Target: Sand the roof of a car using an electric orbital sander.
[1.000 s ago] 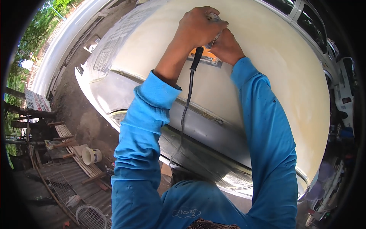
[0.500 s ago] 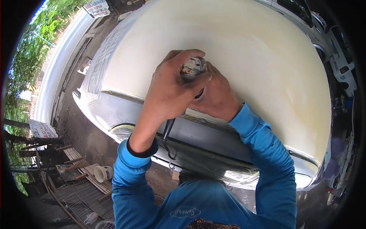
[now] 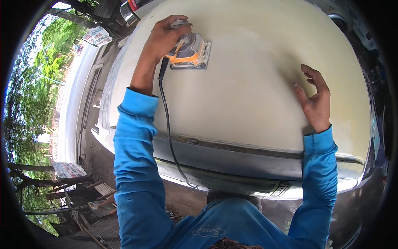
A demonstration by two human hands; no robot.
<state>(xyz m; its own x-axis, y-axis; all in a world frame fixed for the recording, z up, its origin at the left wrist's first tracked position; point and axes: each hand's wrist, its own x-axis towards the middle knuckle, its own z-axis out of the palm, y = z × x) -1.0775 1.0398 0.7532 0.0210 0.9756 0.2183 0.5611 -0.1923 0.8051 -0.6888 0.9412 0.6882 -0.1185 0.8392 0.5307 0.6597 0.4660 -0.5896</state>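
Observation:
Fingers of my left hand (image 3: 162,38) are wrapped round the top of an orange and grey electric sander (image 3: 186,52). The sander's flat pad rests on, or very close to, a pale cream car hood (image 3: 240,99), left of its middle. A black power cord (image 3: 168,120) runs from the sander's back down over the front edge of the hood. On the right, my right hand (image 3: 317,99) hovers just above the hood with its fingers apart and nothing in it. The shadow of that hand falls on the panel beside it.
The car's grey front and bumper (image 3: 232,162) lie between my body and the hood. A shiny metal can (image 3: 129,14) stands at the far left. Signs, trees and a road show at the left. Wooden planks (image 3: 103,199) lie at lower left.
Both hands were together on the sander near the hood's front middle. The left hand has carried it forward and left onto the panel. My right hand has let go and moved right.

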